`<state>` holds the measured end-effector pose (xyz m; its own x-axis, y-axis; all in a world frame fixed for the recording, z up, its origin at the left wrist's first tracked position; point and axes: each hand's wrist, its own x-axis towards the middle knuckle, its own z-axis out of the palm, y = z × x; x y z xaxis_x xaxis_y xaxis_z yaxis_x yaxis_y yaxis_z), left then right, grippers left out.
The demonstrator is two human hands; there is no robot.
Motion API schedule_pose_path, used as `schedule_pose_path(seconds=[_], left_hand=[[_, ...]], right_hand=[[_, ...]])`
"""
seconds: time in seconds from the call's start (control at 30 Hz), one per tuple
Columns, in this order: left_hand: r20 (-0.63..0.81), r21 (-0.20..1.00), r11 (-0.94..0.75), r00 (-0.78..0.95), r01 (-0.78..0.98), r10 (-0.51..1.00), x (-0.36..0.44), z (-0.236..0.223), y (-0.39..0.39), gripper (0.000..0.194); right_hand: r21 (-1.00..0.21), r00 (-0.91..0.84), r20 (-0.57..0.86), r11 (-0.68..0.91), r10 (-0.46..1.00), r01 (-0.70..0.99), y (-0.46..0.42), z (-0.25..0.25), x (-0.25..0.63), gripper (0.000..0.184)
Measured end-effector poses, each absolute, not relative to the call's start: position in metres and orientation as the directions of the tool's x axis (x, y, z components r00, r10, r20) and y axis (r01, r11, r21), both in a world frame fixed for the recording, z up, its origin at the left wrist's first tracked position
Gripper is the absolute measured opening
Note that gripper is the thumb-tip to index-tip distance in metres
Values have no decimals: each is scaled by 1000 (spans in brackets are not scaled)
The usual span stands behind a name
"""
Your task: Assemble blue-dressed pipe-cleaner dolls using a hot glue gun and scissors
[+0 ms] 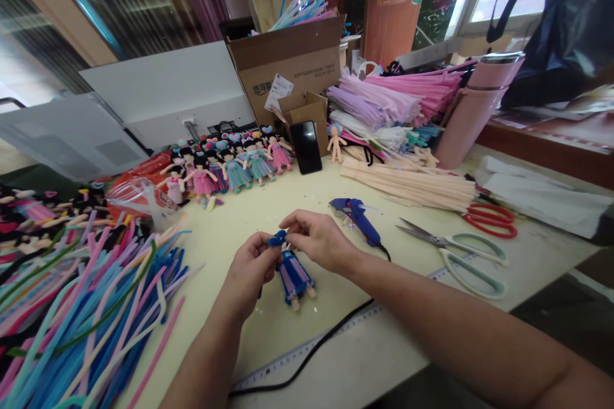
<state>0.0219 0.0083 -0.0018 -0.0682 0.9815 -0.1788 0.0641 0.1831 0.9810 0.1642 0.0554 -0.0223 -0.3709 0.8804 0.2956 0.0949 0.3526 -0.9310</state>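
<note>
A small pipe-cleaner doll [293, 276] in a blue and purple dress hangs between my two hands, just above the pale yellow table [249, 217]. My left hand [247, 271] is closed round the doll's upper body. My right hand [316, 238] pinches a blue pipe-cleaner piece [277, 239] at the doll's head. The doll's head is mostly hidden by my fingers. A blue glue gun [357, 217] lies just behind my right hand, its black cord [326, 339] running toward me across the table.
Several loose coloured pipe cleaners [91, 307] are heaped at the left. Finished dolls [230, 163] stand in a row at the back, beside a black phone [306, 147] and cardboard boxes [292, 67]. Green-handled scissors [460, 255], red scissors [489, 218], beige stems [412, 182] and a pink flask [474, 108] lie right.
</note>
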Motion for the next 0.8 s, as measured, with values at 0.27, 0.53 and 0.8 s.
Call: schedule_pose_path(seconds=[0.27, 0.53, 0.8], left_hand=[[-203, 975, 203, -5, 92, 979, 21, 1, 7, 23], [-177, 977, 182, -55, 115, 983, 20, -2, 8, 27], [-158, 964, 172, -82, 201, 984, 21, 1, 8, 25]], right_hand=[[-911, -363, 310, 384, 879, 151, 56, -22, 165, 18], [-962, -385, 219, 264, 897, 68, 57, -19, 163, 16], [-998, -428, 4, 29, 904, 51, 60, -13, 164, 5]])
